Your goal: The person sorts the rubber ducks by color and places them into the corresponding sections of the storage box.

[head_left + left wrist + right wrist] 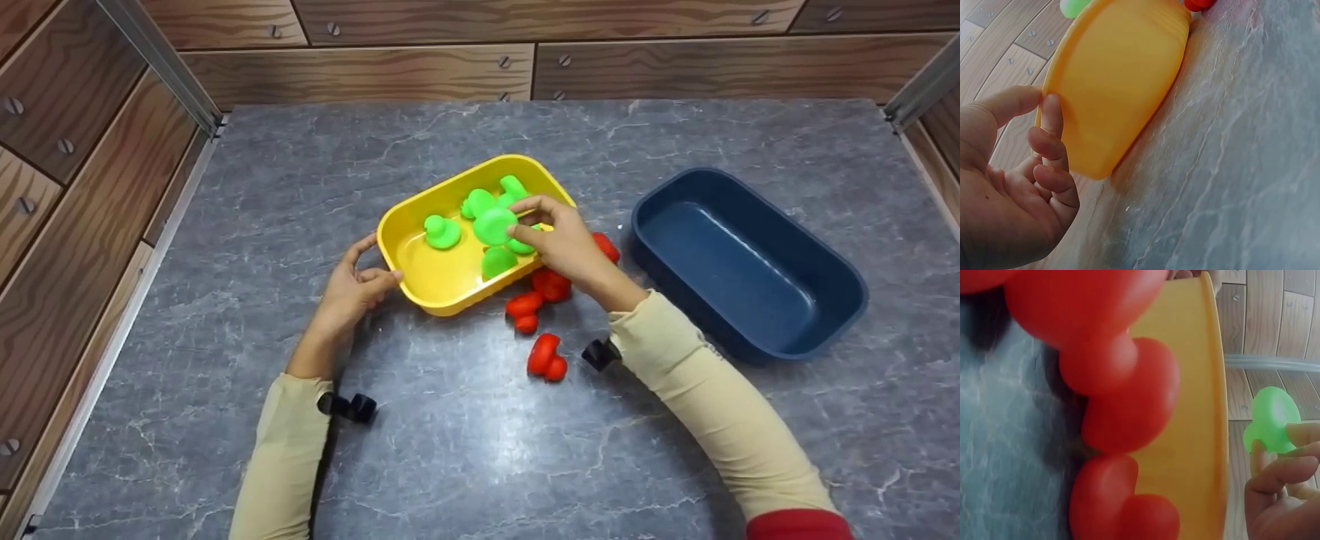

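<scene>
A yellow tub (442,300) stands near the middle of the table. My left hand (352,289) holds its left end, thumb and fingers at the rim, as the left wrist view also shows. Over the tub's right part, my right hand (562,244) pinches a green toy duck (495,226) between thumb and fingers; in the right wrist view this duck (1276,417) is above the rim. Inside lie several more green ducks, one (442,232) apart on the left. Some are partly hidden by the right hand and the held duck.
Several red toys of similar shape lie along the tub's near right side, one red toy (546,358) closer to me. A dark blue tub (750,262) sits on the right with nothing inside. Wood-patterned walls (420,71) border the grey table (480,465).
</scene>
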The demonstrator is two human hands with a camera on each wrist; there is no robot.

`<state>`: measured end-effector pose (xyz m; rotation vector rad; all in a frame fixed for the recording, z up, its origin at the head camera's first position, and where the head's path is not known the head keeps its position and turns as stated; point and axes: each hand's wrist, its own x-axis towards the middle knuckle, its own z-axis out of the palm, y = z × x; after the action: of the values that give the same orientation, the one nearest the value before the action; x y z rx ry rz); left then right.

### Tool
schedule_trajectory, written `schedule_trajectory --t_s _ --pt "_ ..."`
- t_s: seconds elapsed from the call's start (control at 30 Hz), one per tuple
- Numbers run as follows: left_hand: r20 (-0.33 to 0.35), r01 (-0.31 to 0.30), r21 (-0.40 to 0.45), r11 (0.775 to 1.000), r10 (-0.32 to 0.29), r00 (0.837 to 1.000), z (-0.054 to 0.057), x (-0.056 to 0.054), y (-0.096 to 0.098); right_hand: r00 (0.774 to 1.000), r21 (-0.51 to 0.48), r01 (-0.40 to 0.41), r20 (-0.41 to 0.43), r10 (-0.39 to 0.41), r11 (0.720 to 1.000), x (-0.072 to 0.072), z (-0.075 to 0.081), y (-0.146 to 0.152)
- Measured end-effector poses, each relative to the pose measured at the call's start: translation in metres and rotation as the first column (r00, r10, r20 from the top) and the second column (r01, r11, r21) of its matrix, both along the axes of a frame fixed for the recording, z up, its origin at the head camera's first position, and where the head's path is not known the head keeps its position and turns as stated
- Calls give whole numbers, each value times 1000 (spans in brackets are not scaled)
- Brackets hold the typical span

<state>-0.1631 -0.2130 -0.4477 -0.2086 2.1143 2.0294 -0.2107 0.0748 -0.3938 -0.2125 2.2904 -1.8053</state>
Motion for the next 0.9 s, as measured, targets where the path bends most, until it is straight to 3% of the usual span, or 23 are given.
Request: schedule_trajectory --t_s 0.3,0.9 --pt "-23 12 12 1000 -12 1000 0 0 1 999 22 -39 -4 39 999 5 -4 -11" --pt "1 -8 3 1000 8 1000 0 -1 1 991 74 -136 -8 137 988 15 -11 -21"
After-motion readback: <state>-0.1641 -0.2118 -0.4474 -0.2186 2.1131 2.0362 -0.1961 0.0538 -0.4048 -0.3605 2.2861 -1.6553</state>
